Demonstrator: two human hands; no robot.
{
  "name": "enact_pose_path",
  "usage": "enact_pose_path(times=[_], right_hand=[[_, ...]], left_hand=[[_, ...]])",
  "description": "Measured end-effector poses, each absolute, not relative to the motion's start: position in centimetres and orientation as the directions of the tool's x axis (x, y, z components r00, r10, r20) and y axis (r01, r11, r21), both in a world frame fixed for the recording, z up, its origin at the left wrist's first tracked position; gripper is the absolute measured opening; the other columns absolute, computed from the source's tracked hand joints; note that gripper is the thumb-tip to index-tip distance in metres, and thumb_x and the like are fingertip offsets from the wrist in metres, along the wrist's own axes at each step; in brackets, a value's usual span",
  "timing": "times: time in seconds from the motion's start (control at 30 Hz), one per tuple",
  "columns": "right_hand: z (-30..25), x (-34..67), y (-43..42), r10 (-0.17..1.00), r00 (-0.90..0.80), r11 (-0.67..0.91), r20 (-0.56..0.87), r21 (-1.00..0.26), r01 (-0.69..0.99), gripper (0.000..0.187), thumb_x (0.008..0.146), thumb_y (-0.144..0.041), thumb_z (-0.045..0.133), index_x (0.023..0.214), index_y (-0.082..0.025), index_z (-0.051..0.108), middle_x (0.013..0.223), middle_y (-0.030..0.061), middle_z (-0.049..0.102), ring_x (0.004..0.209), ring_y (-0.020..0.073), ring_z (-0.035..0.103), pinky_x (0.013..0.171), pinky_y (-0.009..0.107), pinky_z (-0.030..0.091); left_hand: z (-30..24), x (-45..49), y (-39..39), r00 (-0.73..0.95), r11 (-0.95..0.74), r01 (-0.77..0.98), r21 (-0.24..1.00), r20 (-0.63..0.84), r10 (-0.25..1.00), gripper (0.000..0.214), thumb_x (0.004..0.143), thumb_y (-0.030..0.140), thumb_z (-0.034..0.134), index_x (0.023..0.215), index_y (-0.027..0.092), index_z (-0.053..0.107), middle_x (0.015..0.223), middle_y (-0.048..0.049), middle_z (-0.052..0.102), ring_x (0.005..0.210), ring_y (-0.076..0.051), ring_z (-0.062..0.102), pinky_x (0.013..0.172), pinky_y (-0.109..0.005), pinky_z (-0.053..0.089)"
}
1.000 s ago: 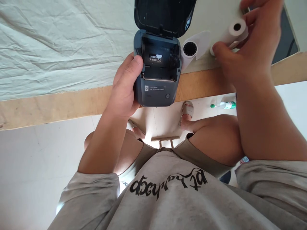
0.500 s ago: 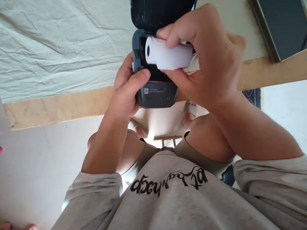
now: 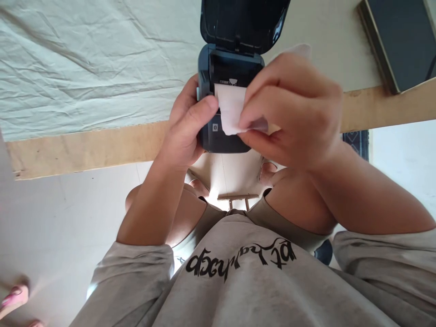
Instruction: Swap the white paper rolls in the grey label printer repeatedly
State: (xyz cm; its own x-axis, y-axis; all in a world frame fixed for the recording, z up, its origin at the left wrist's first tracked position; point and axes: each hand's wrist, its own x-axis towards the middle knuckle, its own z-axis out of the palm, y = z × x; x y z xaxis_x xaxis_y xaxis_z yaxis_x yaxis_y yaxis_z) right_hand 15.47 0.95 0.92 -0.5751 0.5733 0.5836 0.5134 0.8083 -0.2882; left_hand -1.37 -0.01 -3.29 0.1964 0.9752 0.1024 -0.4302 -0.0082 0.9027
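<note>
My left hand (image 3: 187, 125) is wrapped around the left side of a small dark label printer (image 3: 223, 143), thumb on its front edge. The printer's black lid (image 3: 243, 25) stands raised, and the inner bay shows black with small white print. My right hand (image 3: 296, 109) pinches a white paper roll (image 3: 230, 109) over the front part of the bay. A flat stretch of its paper faces me, and more white shows behind the knuckles. My fingers hide most of the roll, so I cannot tell whether it touches the printer.
A table with a wrinkled pale cloth (image 3: 85, 54) and a wooden edge (image 3: 88, 147) lies in front of me. A dark framed panel (image 3: 402, 41) sits at the far right. Below are my knees, a small wooden stool (image 3: 238, 197) and, at lower left, another person's foot (image 3: 17, 295).
My right hand has turned the paper roll and drawn it down toward the printer's front, uncovering the bay. The printer has shifted slightly right. Another person's foot has come further into view.
</note>
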Motion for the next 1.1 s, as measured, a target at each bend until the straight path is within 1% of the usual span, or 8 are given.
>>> enact_pose_path(times=[0.13, 0.23, 0.33, 0.47, 0.67, 0.8, 0.87, 1.1], right_hand=[[0.6, 15.8, 0.6, 0.592, -0.646, 0.802, 0.482, -0.278, 0.528, 0.008, 0.078, -0.031, 0.052, 0.077, -0.024, 0.056, 0.090, -0.0026, 0.060, 0.081, 0.0132, 0.053, 0.076, 0.034, 0.042], [0.9, 16.3, 1.0, 0.575, -0.607, 0.817, 0.549, -0.351, 0.457, 0.013, 0.077, -0.035, 0.051, 0.080, -0.023, 0.054, 0.089, -0.0014, 0.059, 0.085, 0.0132, 0.054, 0.077, 0.033, 0.045], [1.3, 16.8, 1.5, 0.681, -0.361, 0.714, 0.637, -0.467, 0.522, 0.015, 0.077, -0.030, 0.049, 0.089, -0.022, 0.051, 0.089, 0.0001, 0.057, 0.088, 0.0132, 0.056, 0.069, 0.027, 0.047], [1.0, 17.3, 2.3, 0.761, -0.246, 0.595, 0.601, -0.494, 0.634, 0.034, 0.081, -0.030, 0.045, 0.113, -0.019, 0.040, 0.122, 0.0057, 0.049, 0.090, 0.0139, 0.059, 0.074, 0.029, 0.048], [1.4, 17.0, 2.0, 0.695, -0.369, 0.711, 0.617, -0.511, 0.484, 0.025, 0.077, -0.027, 0.047, 0.101, -0.020, 0.051, 0.099, 0.0005, 0.057, 0.092, 0.0128, 0.056, 0.066, 0.024, 0.046], [1.3, 16.6, 1.2, 0.699, -0.492, 0.714, 0.519, -0.465, 0.524, 0.024, 0.078, -0.029, 0.049, 0.099, -0.018, 0.053, 0.110, 0.0047, 0.054, 0.077, 0.0087, 0.054, 0.059, 0.024, 0.044], [1.0, 16.5, 1.0, 0.718, -0.511, 0.696, 0.473, -0.491, 0.523, 0.025, 0.079, -0.030, 0.049, 0.101, -0.020, 0.052, 0.119, 0.0054, 0.049, 0.084, 0.0101, 0.056, 0.058, 0.023, 0.045], [0.5, 16.2, 0.9, 0.753, -0.514, 0.648, 0.411, -0.596, 0.474, 0.037, 0.076, -0.034, 0.053, 0.110, -0.026, 0.043, 0.128, 0.0027, 0.044, 0.106, 0.0157, 0.051, 0.055, 0.021, 0.046]], left_hand=[[-4.1, -2.3, 0.8, 0.249, -0.058, -0.388, 0.920, 0.165, 0.954, 0.061, 0.052, 0.027, 0.078, 0.107, 0.034, 0.053, 0.100, -0.0003, 0.059, 0.103, -0.029, 0.051, 0.078, -0.037, 0.045], [-4.1, -2.3, 0.8, 0.252, -0.068, -0.332, 0.941, 0.158, 0.955, 0.066, 0.053, 0.020, 0.075, 0.113, 0.033, 0.051, 0.118, 0.0007, 0.054, 0.120, -0.033, 0.040, 0.092, -0.041, 0.042], [-3.7, -1.9, 0.3, 0.217, -0.044, -0.345, 0.938, 0.125, 0.968, 0.066, 0.055, 0.022, 0.073, 0.115, 0.033, 0.049, 0.125, 0.0012, 0.050, 0.115, -0.033, 0.044, 0.088, -0.043, 0.044], [-3.6, -1.8, 0.1, 0.245, 0.018, -0.332, 0.943, 0.068, 0.967, 0.075, 0.049, 0.019, 0.075, 0.117, 0.035, 0.048, 0.120, -0.0003, 0.053, 0.095, -0.031, 0.055, 0.069, -0.040, 0.046], [-3.7, -2.1, 0.1, 0.267, -0.047, -0.307, 0.951, 0.133, 0.954, 0.075, 0.050, 0.012, 0.073, 0.116, 0.035, 0.047, 0.117, -0.0010, 0.053, 0.106, -0.030, 0.048, 0.079, -0.040, 0.045], [-3.7, -2.0, 0.1, 0.257, -0.070, -0.349, 0.935, 0.167, 0.952, 0.067, 0.055, 0.023, 0.072, 0.117, 0.033, 0.046, 0.110, -0.0007, 0.054, 0.108, -0.030, 0.047, 0.085, -0.044, 0.044], [-3.9, -1.9, 0.2, 0.246, -0.098, -0.387, 0.917, 0.205, 0.947, 0.065, 0.054, 0.031, 0.075, 0.114, 0.032, 0.049, 0.108, -0.0007, 0.056, 0.110, -0.031, 0.045, 0.087, -0.044, 0.042], [-3.4, -1.6, -0.2, 0.183, -0.026, -0.344, 0.939, 0.094, 0.979, 0.042, 0.062, 0.038, 0.072, 0.099, 0.024, 0.059, 0.085, -0.0049, 0.058, 0.077, -0.024, 0.053, 0.062, -0.034, 0.038]])
